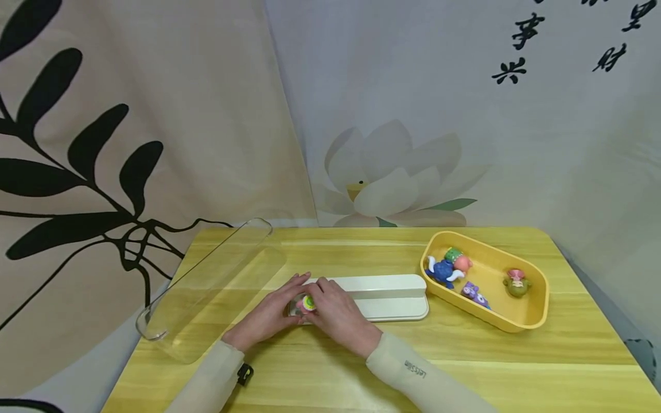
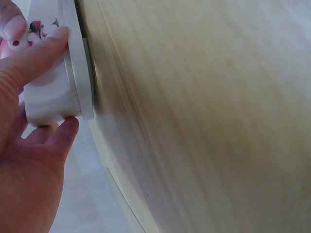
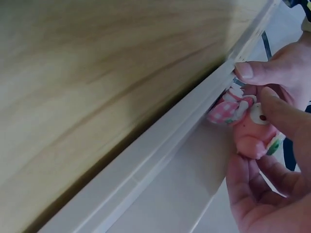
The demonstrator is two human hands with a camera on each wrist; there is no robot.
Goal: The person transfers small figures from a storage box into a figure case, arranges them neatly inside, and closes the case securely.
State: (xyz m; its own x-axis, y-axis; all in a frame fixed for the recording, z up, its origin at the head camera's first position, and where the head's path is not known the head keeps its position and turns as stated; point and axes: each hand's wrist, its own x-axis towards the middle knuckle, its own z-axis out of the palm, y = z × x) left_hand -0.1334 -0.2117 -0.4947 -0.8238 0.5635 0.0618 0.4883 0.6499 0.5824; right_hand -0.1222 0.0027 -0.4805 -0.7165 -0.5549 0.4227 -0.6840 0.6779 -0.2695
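A long white stepped display base (image 1: pixel 397 295) lies on the table in front of me. My left hand (image 1: pixel 267 315) grips its left end, with the thumb along the ledge and fingertips against the end wall in the left wrist view. My right hand (image 1: pixel 341 315) pinches a small pink toy figurine (image 3: pixel 252 131) at that same end. It has a big white eye and pink checked parts in the right wrist view. From the head view, a round yellow-and-green part of it shows between both hands, and the rest is hidden by fingers.
A clear plastic cover (image 1: pixel 172 285) lies slanted at the table's left. At the right stands a yellow tray (image 1: pixel 532 324) holding a blue figurine (image 1: pixel 442 271), a pink-and-green one (image 1: pixel 461 261), a purple one (image 1: pixel 474 293) and an olive one (image 1: pixel 516 284). A curtain hangs behind the table.
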